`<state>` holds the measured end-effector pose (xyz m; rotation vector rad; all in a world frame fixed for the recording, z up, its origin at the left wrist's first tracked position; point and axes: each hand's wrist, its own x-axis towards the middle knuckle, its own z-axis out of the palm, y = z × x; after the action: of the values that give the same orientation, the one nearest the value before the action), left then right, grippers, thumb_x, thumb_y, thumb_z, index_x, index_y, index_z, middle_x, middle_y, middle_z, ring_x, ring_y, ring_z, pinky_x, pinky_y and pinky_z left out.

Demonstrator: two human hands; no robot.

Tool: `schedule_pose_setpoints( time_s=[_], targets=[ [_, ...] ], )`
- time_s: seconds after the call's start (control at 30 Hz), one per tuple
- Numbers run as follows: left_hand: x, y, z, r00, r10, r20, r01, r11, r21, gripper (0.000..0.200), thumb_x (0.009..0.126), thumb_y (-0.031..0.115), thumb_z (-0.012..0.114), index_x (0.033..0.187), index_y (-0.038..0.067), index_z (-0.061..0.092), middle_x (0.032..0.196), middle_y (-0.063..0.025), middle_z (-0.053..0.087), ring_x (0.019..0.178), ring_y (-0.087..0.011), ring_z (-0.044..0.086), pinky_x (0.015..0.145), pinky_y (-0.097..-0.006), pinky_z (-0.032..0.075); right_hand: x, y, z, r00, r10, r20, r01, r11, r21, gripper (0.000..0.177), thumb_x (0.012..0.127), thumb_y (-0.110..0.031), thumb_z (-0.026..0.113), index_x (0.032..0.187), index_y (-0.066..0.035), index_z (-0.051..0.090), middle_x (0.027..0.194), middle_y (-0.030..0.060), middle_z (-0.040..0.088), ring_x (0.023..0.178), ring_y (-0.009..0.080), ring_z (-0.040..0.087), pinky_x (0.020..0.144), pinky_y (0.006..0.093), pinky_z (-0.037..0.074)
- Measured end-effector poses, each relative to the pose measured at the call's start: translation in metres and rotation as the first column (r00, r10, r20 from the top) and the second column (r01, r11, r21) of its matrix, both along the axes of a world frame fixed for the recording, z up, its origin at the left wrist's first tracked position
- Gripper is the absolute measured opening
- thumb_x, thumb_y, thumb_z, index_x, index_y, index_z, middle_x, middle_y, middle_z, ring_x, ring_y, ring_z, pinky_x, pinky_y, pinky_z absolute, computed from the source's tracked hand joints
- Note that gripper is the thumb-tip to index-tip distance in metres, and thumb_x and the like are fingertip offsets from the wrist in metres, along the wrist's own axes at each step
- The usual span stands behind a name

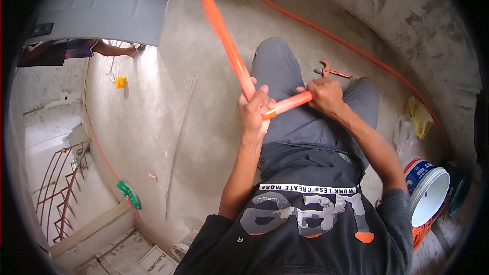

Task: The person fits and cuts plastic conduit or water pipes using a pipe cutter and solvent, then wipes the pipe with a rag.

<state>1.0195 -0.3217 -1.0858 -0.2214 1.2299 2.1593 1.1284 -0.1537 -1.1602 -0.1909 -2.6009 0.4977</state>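
Observation:
My left hand (253, 109) is wrapped round the lower end of a long orange pipe (224, 33), which slants up and away to the left. Just below those fingers, an orange elbow fitting (269, 115) joins it at an angle to a short orange pipe (293, 103). The far end of the short piece sits in the closed fingers of my right hand (326, 95). Both hands are over my lap. A red-orange hand tool with a hooked jaw, apparently a pipe cutter (332, 71), lies on the floor between my knees.
An orange cord (326, 30) runs along the wall. At right are a yellow plastic bag (418, 117) and a white bucket (430, 196). At left are a yellow spool-like object (120, 82), a green object (129, 194) and a rebar frame (63, 191). A person's leg (114, 50) shows below a grey panel (107, 5).

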Motion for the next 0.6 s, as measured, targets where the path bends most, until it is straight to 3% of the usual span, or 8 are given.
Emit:
schedule_pose_setpoints(
  time_s=[0.17,0.33,0.37,0.4,0.43,0.5,0.57,0.6],
  targets=[
    [0.014,-0.009,-0.023,0.988,-0.154,-0.018,0.154,0.988,-0.001,0.033,0.08,0.0,0.056,0.108,0.01,0.043,0.054,0.0072,0.034,0.04,-0.003,0.032,0.051,-0.0242,0.039,0.017,0.01,-0.001,0.806,0.252,0.535,-0.168,0.965,-0.202,0.024,0.079,-0.029,0.061,0.069,-0.008,0.063,0.061,0.0148,0.061,0.059,0.0321,0.062,0.058,0.0456,0.048],
    [0.0,-0.011,-0.009,0.909,-0.407,-0.09,0.407,0.913,-0.024,0.036,0.078,0.001,0.058,0.108,0.003,0.04,0.053,0.006,0.037,0.039,-0.0026,0.032,0.049,-0.0232,0.039,0.023,0.012,0.013,0.642,0.606,0.47,-0.257,0.748,-0.612,0.022,0.074,-0.024,0.063,0.065,-0.004,0.061,0.059,0.0168,0.06,0.057,0.0294,0.061,0.054,0.0432,0.047],
    [-0.002,-0.012,-0.007,0.91,-0.401,-0.102,0.4,0.916,-0.03,0.036,0.078,0.001,0.058,0.108,0.003,0.04,0.053,0.006,0.037,0.039,-0.0026,0.032,0.049,-0.0232,0.039,0.021,0.018,0.022,0.312,0.832,0.458,-0.005,0.483,-0.875,0.039,0.08,-0.033,0.066,0.06,-0.002,0.054,0.051,0.0099,0.053,0.048,0.0192,0.055,0.046,0.0359,0.044],
    [-0.005,-0.015,-0.005,0.847,-0.52,-0.112,0.525,0.851,0.013,0.035,0.078,0.002,0.058,0.108,0.003,0.041,0.053,0.0062,0.036,0.039,-0.0026,0.031,0.048,-0.0232,0.038,0.026,0.015,0.033,0.191,0.908,0.373,0.232,0.327,-0.916,0.045,0.082,-0.038,0.065,0.057,-0.003,0.051,0.049,0.0062,0.048,0.046,0.0156,0.052,0.043,0.0323,0.041],
    [-0.005,-0.017,0.001,0.765,-0.633,-0.115,0.642,0.765,0.055,0.034,0.078,0.002,0.058,0.108,0.002,0.041,0.052,0.0064,0.036,0.038,-0.0026,0.03,0.047,-0.0232,0.038,0.037,0.005,0.038,0.096,0.965,0.242,0.477,0.169,-0.862,0.051,0.084,-0.044,0.065,0.055,-0.004,0.049,0.048,0.0025,0.044,0.044,0.012,0.048,0.041,0.0287,0.039],
    [-0.002,-0.014,0.016,0.748,-0.651,-0.129,0.66,0.75,0.038,0.032,0.079,0.004,0.059,0.106,0.001,0.044,0.053,0.0058,0.036,0.036,-0.0029,0.029,0.046,-0.0236,0.038,0.048,-0.006,0.037,0.075,0.992,0.099,0.578,0.038,-0.816,0.055,0.083,-0.05,0.065,0.054,-0.007,0.046,0.046,0.0003,0.04,0.043,0.0112,0.047,0.04,0.0258,0.037],
    [0.003,-0.011,0.03,0.809,-0.587,-0.029,0.582,0.807,-0.104,0.03,0.079,0.006,0.061,0.105,0.0,0.046,0.053,0.0051,0.036,0.037,-0.0032,0.03,0.046,-0.0238,0.039,0.051,-0.01,0.037,0.193,0.941,0.28,0.393,0.187,-0.9,0.052,0.083,-0.044,0.067,0.057,-0.001,0.052,0.046,0.0068,0.046,0.044,0.0166,0.051,0.043,0.0318,0.042],
    [0.006,-0.009,0.023,0.848,-0.529,-0.036,0.521,0.844,-0.127,0.028,0.08,0.005,0.062,0.103,-0.001,0.048,0.053,0.004,0.037,0.037,-0.0036,0.031,0.046,-0.0243,0.04,0.052,-0.008,0.032,0.365,0.809,0.461,0.143,0.441,-0.886,0.046,0.081,-0.038,0.067,0.06,0.001,0.055,0.049,0.0117,0.05,0.047,0.0213,0.054,0.046,0.0357,0.044]
  ],
)
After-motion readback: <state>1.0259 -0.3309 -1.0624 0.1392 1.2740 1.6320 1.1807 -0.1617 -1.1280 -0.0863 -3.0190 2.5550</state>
